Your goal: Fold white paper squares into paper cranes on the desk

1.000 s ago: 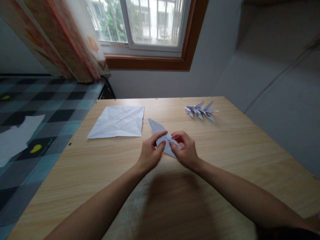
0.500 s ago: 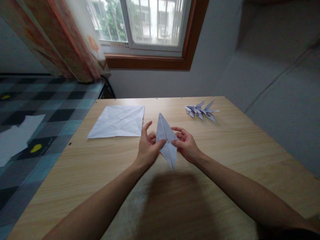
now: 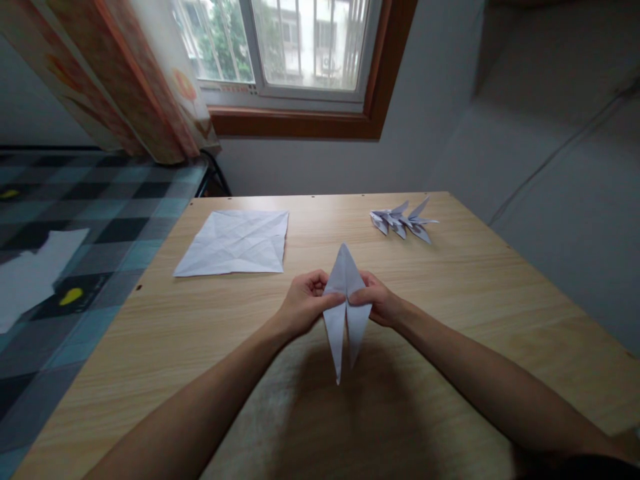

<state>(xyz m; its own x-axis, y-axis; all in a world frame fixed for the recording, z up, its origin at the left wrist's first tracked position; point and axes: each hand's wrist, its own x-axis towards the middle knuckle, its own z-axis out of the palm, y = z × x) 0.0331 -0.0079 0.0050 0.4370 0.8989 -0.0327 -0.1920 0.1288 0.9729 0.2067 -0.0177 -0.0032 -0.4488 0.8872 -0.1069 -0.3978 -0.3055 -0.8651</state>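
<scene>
A folded white paper piece [image 3: 345, 273], long and kite-shaped, is held between both hands over the wooden table. Its single point faces the window, and two narrow legs hang toward me with a slit between them. My left hand [image 3: 305, 303] pinches its left edge, thumb on top and fingers curled behind. On the right edge my right hand [image 3: 380, 300] grips it the same way, its fingers mostly hidden by the paper. The two thumb tips lie close to the centre slit.
A creased white paper sheet [image 3: 235, 243] lies flat at the table's back left. Folded paper pieces joined in a row [image 3: 400, 220] lie at the back right. Beyond the table's left edge, torn white paper [image 3: 45, 270] rests on a checked cloth [image 3: 145, 230].
Both hands have shifted slightly right and nearer with the paper. Its lower part now shows as two separate legs. My left index finger, raised before, has curled in behind the paper.
</scene>
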